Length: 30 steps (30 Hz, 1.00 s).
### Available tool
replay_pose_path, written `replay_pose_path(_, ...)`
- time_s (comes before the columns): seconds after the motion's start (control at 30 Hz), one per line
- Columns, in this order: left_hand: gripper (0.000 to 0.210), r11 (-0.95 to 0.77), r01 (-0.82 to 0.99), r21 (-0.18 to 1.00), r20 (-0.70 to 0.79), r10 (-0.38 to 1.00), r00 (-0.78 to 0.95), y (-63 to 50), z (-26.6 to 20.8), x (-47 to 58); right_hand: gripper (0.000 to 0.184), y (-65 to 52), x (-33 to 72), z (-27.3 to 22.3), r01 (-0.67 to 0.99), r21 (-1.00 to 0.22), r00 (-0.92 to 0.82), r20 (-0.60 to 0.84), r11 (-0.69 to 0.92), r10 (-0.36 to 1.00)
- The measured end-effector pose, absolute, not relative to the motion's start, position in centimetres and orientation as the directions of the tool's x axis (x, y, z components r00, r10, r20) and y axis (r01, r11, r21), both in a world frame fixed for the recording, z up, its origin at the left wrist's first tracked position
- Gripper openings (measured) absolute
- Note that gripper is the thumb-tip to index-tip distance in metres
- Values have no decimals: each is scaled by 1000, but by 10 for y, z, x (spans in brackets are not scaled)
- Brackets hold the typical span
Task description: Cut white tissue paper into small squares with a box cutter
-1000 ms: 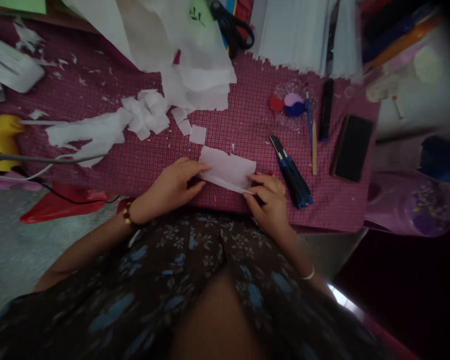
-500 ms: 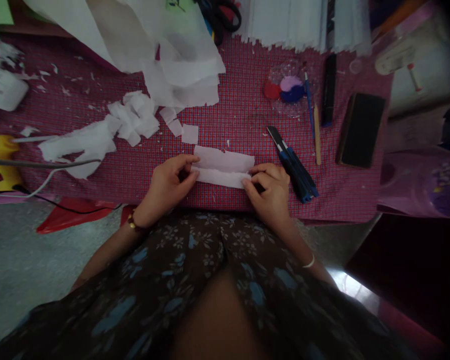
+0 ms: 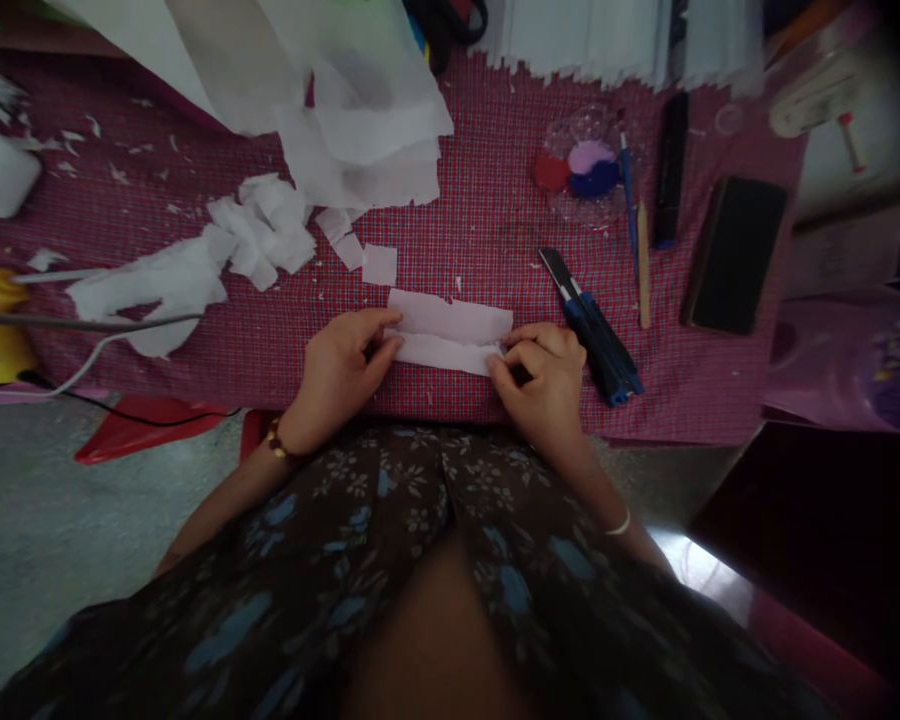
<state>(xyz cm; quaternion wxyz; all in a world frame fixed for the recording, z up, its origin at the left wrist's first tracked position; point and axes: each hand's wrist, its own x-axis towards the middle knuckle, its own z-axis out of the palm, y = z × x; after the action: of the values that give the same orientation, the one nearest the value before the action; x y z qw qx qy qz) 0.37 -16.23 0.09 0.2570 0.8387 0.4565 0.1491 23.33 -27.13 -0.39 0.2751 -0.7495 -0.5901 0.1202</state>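
Note:
A strip of white paper (image 3: pixel 450 318), folded lengthwise along its near side, lies at the near part of the checked tablecloth. Its left end is pinched between the thumb and fingers of my left hand (image 3: pixel 343 362). My right hand (image 3: pixel 544 380) pinches the right end in the same way, its fingers curled. Just right of my right hand rest blue utility knives (image 3: pixel 600 345), one with its blade out. Beyond the strip are a small paper square (image 3: pixel 379 265) and more paper pieces (image 3: pixel 339 235).
Crumpled paper (image 3: pixel 262 230), large sheets (image 3: pixel 375 150) and scissors (image 3: pixel 444 30) lie farther back. A yellow glue gun (image 3: pixel 4 330) with cords is at left. On the right are a paint palette (image 3: pixel 586 175), a brush (image 3: pixel 628 190), a wooden stick (image 3: pixel 643 265), a marker (image 3: pixel 671 170) and a dark box-like block (image 3: pixel 736 255).
The hands and paper strip stay almost in place, both ends still pinched. The view has shifted slightly, so things at the sides and back appear a little displaced.

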Motion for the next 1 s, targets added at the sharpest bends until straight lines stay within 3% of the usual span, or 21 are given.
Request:
replay_pose_path(0.2,27,-472,713,518,6,836,548,-163,-1,5,26,-271,233,-4,821,-553,270,155,-144,950)
replay_pose_path(0.37,26,-489,725,485,6,831,556,-163,0,8,7,-269,233,-5,820,-545,285,126,-174,950)
replay_pose_path(0.53,25,-529,709,467,37,813,582,-162,0,10,30,-273,236,-5,814,-563,269,146,-144,952)
replay_pose_path(0.67,26,-533,703,472,58,814,578,-161,-1,12,39,-274,238,6,846,-527,17,166,74,986)
replay_pose_path(0.83,27,-505,715,483,-9,814,581,-161,3,16,55,-269,235,14,820,-413,-442,-15,397,897)
replay_pose_path(1.0,27,-493,739,460,-40,819,572,-161,6,18,62,-279,244,7,814,-367,-514,-98,449,852)
